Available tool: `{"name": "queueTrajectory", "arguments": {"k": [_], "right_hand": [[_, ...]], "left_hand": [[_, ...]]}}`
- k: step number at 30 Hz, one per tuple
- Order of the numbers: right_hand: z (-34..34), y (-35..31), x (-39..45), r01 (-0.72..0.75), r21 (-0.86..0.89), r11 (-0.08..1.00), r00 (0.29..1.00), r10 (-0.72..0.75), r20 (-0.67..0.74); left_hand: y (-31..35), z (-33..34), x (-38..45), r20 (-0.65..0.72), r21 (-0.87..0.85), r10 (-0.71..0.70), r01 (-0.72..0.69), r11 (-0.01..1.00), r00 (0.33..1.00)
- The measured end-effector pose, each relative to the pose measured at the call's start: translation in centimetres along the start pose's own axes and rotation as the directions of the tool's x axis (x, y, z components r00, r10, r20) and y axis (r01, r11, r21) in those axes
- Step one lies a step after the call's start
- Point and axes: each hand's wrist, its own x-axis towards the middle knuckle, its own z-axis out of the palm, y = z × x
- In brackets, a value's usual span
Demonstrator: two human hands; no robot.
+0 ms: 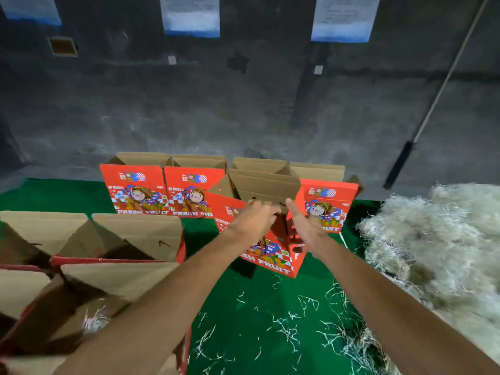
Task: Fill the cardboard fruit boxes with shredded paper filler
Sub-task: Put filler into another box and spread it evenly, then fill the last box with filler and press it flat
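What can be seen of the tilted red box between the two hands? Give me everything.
The tilted fruit box is red printed cardboard with a cartoon figure, checker pattern and white "FRESH FRUIT" lettering low on its front. Its plain brown top flaps stand open. It leans, one lower corner toward the camera, on the green table cover, in front of a row of matching boxes. The left hand reaches to its upper edge; the right hand lies open beside its right side. Its inside is hidden.

A packing room, plainly. Printed fruit boxes (135, 189) stand in rows on green matting (259, 320) — loose shredded paper (433, 239) heaped right, bare concrete wall (189, 109) behind.
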Motion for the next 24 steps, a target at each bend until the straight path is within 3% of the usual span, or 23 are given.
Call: {"name": "queueTrajectory", "arguments": {"k": [3,7,10,20,24], "right_hand": [[-4.1,4.7,-2.3,-0.134,0.075,0.988,0.99,0.131,0.045],[-7.0,10.9,-4.6,-0.211,0.082,0.974,0.975,0.204,0.085],[-8.4,14.0,-5.8,-0.222,0.083,0.972,0.972,0.213,0.101],[-8.6,18.4,-8.8,-0.222,-0.022,0.975,0.945,0.221,0.242],[-8.8,19.3,-10.4,-0.131,-0.044,0.99,0.946,0.138,0.293]], "left_hand": [[4.9,2.4,-2.3,0.054,-0.024,0.005,-0.004,1.0,0.999],[10.7,6.2,-6.3,0.122,0.025,0.037,-0.04,0.999,0.992],[13.7,7.5,-9.0,0.134,0.139,0.029,-0.048,0.989,0.991],[18.1,6.8,-14.5,0.179,0.267,-0.127,0.076,0.961,0.976],[17.9,6.6,-16.1,0.175,0.328,-0.191,0.126,0.936,0.966]]}}
